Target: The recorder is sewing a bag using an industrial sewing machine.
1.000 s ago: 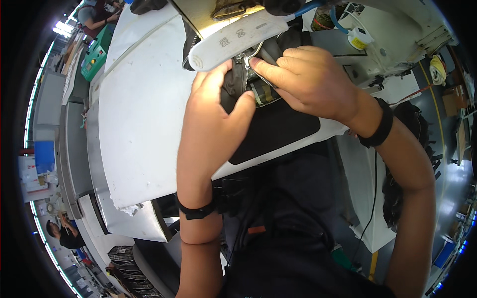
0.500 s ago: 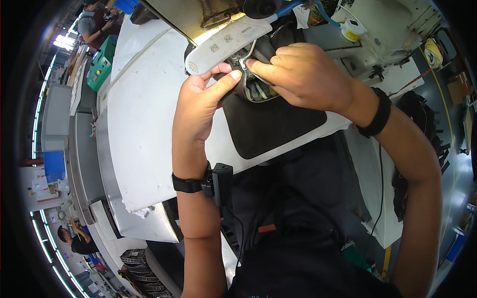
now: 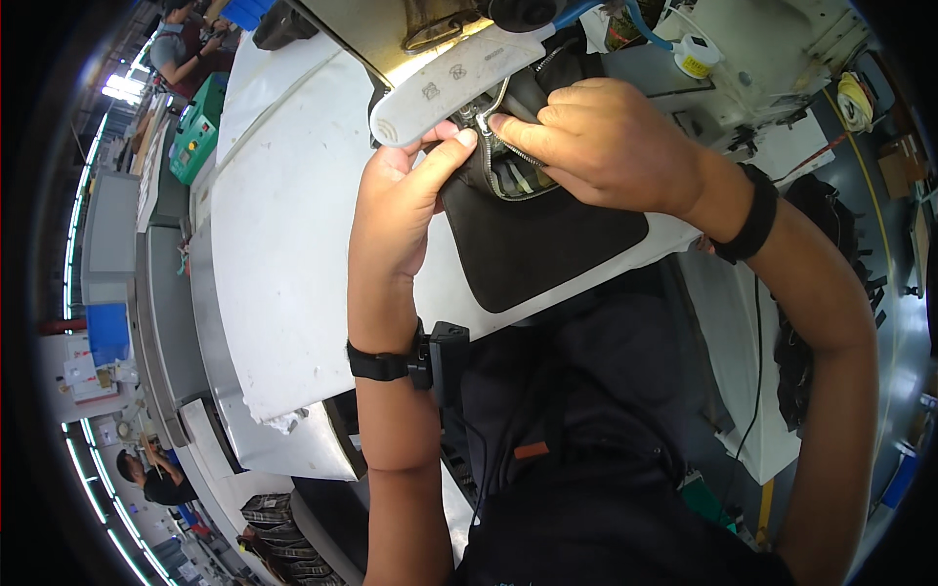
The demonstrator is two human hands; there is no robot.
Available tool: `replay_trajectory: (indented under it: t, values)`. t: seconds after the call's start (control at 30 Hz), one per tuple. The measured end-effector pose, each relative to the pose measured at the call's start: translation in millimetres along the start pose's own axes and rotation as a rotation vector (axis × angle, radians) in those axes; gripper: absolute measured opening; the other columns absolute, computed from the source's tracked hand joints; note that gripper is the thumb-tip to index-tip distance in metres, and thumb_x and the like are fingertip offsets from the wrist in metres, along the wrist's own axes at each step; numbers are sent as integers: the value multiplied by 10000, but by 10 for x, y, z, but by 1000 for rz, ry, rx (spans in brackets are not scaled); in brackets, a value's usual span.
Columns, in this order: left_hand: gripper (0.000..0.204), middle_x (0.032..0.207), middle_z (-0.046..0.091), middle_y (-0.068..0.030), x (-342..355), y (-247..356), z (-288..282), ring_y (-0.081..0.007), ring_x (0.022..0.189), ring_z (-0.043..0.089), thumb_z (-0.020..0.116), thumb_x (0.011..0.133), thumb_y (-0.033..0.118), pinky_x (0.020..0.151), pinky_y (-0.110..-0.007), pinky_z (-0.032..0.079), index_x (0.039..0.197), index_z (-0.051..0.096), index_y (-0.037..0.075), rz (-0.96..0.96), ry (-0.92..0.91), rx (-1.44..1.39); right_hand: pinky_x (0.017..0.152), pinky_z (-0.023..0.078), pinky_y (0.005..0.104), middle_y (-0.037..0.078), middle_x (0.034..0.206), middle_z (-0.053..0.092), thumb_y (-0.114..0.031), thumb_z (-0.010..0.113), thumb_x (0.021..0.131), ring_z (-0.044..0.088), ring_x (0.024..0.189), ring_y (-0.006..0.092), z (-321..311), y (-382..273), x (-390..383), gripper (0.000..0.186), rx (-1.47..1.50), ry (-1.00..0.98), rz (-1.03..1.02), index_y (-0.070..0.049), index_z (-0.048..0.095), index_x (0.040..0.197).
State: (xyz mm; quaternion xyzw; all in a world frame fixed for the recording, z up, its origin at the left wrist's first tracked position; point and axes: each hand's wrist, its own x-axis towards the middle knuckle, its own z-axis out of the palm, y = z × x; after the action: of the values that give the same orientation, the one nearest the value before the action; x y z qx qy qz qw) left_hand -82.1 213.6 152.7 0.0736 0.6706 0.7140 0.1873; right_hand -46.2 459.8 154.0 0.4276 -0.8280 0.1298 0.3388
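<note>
Two hands work one black pouch [image 3: 547, 244] on the counter [image 3: 283, 244]: left hand [image 3: 396, 210] and right hand [image 3: 601, 146] both pinch its zipper [image 3: 513, 161] below one lamp [image 3: 459, 78].

Two bare forearms, no sleeves. The left hand [image 3: 396, 210] has a black wrist strap [image 3: 379, 363] carrying a small black box-shaped device [image 3: 445, 354] on its inner side. The right hand [image 3: 606, 146] has a plain black wristband [image 3: 752, 215]. Dark clothing [image 3: 596, 459] covers torso and lap, with a small orange tab [image 3: 531, 450].
</note>
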Motion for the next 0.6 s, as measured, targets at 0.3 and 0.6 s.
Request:
replay_trajectory:
  t: [0.3, 0.6]
  values:
    - [112, 964, 715, 15, 49, 64, 60, -64, 824, 655, 736, 964, 144, 752, -213, 509, 1042, 672, 96, 47, -67, 7, 610, 437, 377, 25, 731, 464, -48, 760, 811, 532, 664, 207, 45, 35, -34, 510, -20, -4, -22, -43, 712, 1319]
    - [111, 952, 717, 33, 39, 91, -5, -50, 843, 662, 748, 988, 162, 752, -208, 507, 1060, 679, 115, -43, -63, 94, 607, 435, 374, 26, 729, 463, -44, 756, 806, 530, 661, 215, 47, 27, -39, 509, -13, 13, -14, -49, 713, 1313]
